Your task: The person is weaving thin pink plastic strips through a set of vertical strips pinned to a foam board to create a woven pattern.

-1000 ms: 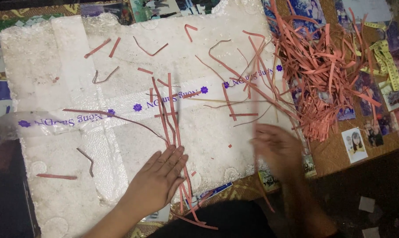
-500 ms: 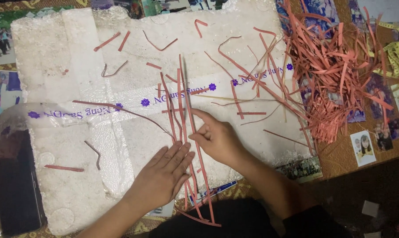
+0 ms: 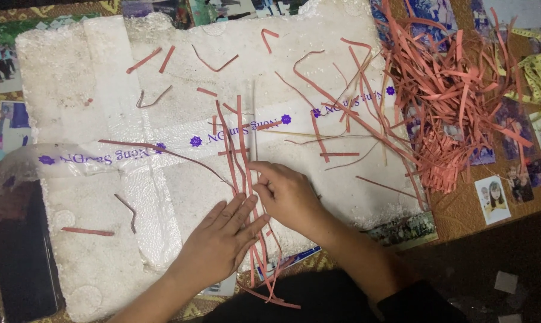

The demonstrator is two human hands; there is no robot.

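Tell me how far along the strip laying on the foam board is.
Done: a few long red strips lie side by side down the white foam board. In hand: the left hand presses their lower ends flat while the right hand sets a thin pale strip beside them. Left: the big heap of red strips at the right.
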